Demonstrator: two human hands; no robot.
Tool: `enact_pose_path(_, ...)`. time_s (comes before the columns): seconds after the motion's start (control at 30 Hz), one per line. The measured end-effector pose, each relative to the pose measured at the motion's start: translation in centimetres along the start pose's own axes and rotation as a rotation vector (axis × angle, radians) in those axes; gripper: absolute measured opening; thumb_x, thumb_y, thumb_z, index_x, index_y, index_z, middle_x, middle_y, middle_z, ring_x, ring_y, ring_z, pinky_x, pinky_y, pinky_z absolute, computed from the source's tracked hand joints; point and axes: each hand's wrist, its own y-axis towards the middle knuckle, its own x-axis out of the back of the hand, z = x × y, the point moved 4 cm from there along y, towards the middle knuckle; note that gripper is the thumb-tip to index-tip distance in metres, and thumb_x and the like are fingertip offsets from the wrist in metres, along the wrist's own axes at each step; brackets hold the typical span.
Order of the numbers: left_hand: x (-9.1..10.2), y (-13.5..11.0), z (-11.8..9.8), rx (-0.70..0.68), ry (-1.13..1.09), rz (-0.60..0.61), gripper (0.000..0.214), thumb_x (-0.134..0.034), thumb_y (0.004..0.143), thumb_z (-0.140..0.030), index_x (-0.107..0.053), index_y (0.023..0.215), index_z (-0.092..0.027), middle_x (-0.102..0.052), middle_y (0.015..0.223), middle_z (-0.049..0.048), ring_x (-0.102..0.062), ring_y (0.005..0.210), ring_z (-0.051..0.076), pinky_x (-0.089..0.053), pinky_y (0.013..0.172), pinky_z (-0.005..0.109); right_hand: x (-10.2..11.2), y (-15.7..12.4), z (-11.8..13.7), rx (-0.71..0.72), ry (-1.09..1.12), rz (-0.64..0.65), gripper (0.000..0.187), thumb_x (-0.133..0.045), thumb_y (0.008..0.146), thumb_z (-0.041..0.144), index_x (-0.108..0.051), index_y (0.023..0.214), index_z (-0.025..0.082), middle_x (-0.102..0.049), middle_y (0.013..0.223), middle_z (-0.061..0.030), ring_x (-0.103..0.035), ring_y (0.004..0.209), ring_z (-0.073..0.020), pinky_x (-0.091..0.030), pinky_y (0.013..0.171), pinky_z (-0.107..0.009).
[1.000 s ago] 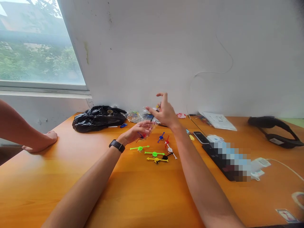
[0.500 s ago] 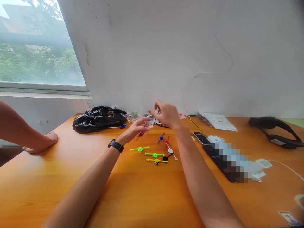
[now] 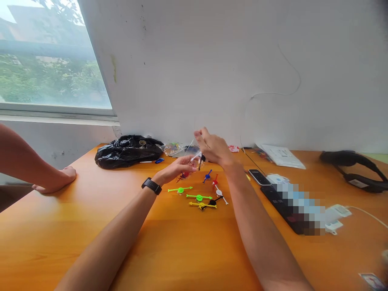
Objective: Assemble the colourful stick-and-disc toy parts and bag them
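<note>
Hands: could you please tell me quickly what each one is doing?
Left hand: holds a clear plastic bag.
Right hand: pinches a small black piece.

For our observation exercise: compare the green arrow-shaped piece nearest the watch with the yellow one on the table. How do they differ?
The green piece is lime, the yellow piece yellow. The green piece lies farther from the camera, close below the left hand; the yellow piece lies nearer the camera, touching a black piece. Both lie flat on the table, thin rods with a round hub.
</note>
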Motion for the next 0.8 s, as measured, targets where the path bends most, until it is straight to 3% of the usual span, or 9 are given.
enact_pose_path(0.1,-0.8,-0.2,-0.3,0.007,0.037,0.082,0.042,-0.079,0.083,-0.033,-0.069,0.12,-0.017,-0.06,0.091,0.0026,-0.049,0.066,0.011,-0.035,0.056,0.025,0.2,-0.2,0.2,-0.003,-0.031,-0.026,0.065,-0.02,0.104,0.077,-0.057,0.104,0.024,-0.065,0.068,-0.0026,-0.059,0.063,-0.0239,-0.032,0.063,-0.034)
enact_pose_path(0.2,-1.1,-0.3,-0.4,0.044,0.047,0.127,0.051,-0.081,0.083,-0.032,-0.069,0.13,-0.019,-0.063,0.094,0.0042,-0.051,0.069,0.012,-0.035,0.055,0.024,0.5,-0.2,0.0,-0.001,0.015,-0.087,0.065,-0.03,0.1,0.082,-0.058,0.093,0.024,-0.061,0.066,-0.0013,-0.055,0.062,-0.0212,-0.032,0.063,-0.033)
enact_pose_path(0.27,-0.9,-0.3,-0.2,0.068,-0.03,0.119,0.057,-0.082,0.082,-0.03,-0.067,0.136,-0.021,-0.063,0.096,0.0047,-0.053,0.071,0.012,-0.035,0.055,0.023,1.2,0.1,-0.3,-0.006,0.132,-0.236,0.062,-0.038,0.099,0.081,-0.056,0.084,0.024,-0.058,0.066,-0.0006,-0.053,0.062,-0.0189,-0.034,0.063,-0.033)
enact_pose_path(0.33,-0.7,-0.2,0.0,0.074,-0.186,0.094,0.058,-0.082,0.082,-0.029,-0.067,0.137,-0.021,-0.063,0.099,0.006,-0.057,0.077,0.014,-0.039,0.06,0.024,2.1,0.3,-0.7,-0.033,0.31,-0.464,0.059,-0.043,0.098,0.08,-0.052,0.079,0.024,-0.053,0.067,0.0002,-0.05,0.062,-0.0169,-0.037,0.061,-0.032)
enact_pose_path(0.43,-0.9,0.0,0.3,0.057,-0.432,0.074,0.061,-0.08,0.08,-0.027,-0.067,0.139,-0.019,-0.063,0.105,0.0083,-0.062,0.091,0.019,-0.048,0.075,0.029,2.5,0.7,-1.3,-0.106,0.592,-0.69,0.058,-0.039,0.099,0.079,-0.047,0.079,0.025,-0.043,0.064,0.0026,-0.044,0.057,-0.0151,-0.035,0.054,-0.03)
enact_pose_path(0.6,-2.1,0.3,0.7,0.065,-0.478,0.093,0.058,-0.08,0.076,-0.022,-0.072,0.133,-0.016,-0.065,0.098,0.0083,-0.063,0.085,0.019,-0.046,0.071,0.029,1.0,1.4,-1.4,-0.135,0.785,-0.616,0.059,-0.037,0.096,0.084,-0.045,0.08,0.027,-0.032,0.06,0.0059,-0.033,0.048,-0.0135,-0.029,0.045,-0.029)
enact_pose_path(0.8,-1.0,0.4,0.5,0.044,-0.368,0.079,0.06,-0.083,0.076,-0.023,-0.071,0.134,-0.02,-0.066,0.099,0.0072,-0.063,0.08,0.016,-0.037,0.058,0.025,0.3,1.6,-1.7,-0.149,0.828,-0.602,0.059,-0.034,0.098,0.082,-0.049,0.082,0.027,-0.035,0.059,0.0054,-0.034,0.046,-0.0136,-0.032,0.044,-0.029)
